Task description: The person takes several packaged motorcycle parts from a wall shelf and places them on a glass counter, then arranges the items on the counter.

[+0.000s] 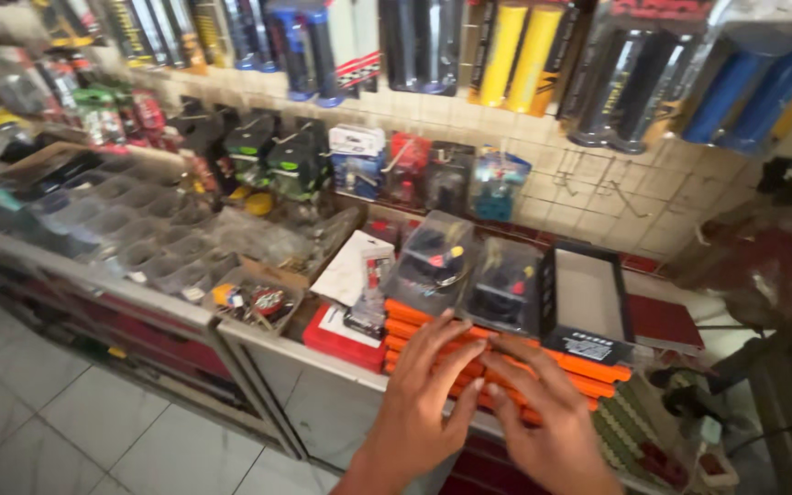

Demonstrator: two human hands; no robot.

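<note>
Two hands (pixel 483 403) — one orange stack (pixel 588 367)

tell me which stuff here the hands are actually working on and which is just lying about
In hand:
left hand
right hand
stack of orange boxes, both hands flat on it

Lying about:
clear packs on top of the stack
black-framed filter
red box
hanging handlebar grips
grey bin tray
</note>
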